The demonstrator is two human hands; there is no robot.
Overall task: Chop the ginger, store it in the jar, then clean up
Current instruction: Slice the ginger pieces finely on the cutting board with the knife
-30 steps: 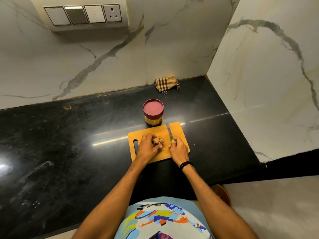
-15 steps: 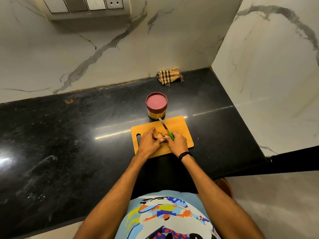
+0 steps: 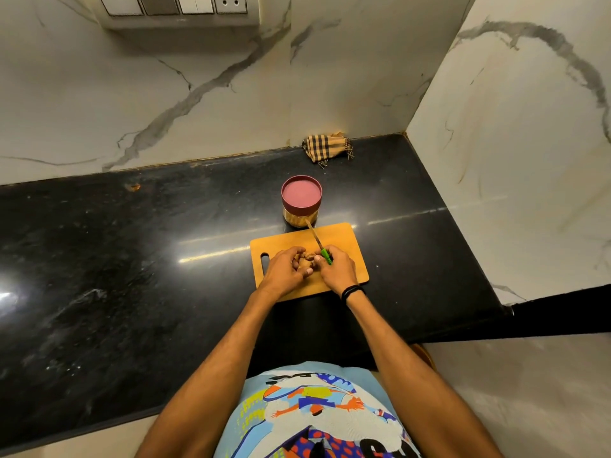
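An orange cutting board [image 3: 344,246] lies on the black countertop. On it my left hand [image 3: 284,271] grips a knobbly brown piece of ginger [image 3: 305,257]. My right hand [image 3: 337,267] holds a knife [image 3: 316,239] by its green handle, the blade pointing away toward the jar and angled slightly left, right beside the ginger. A jar [image 3: 301,201] with a dark red lid stands closed just behind the board.
A checked cloth [image 3: 327,146] lies bunched against the back wall. Marble walls close the back and the right side of the black countertop [image 3: 132,259]. A switch panel [image 3: 175,8] hangs on the back wall above.
The knife blade has swung from pointing straight away to leaning left against the ginger. Both hands have drawn closer together on the board, and the view has tilted down slightly.
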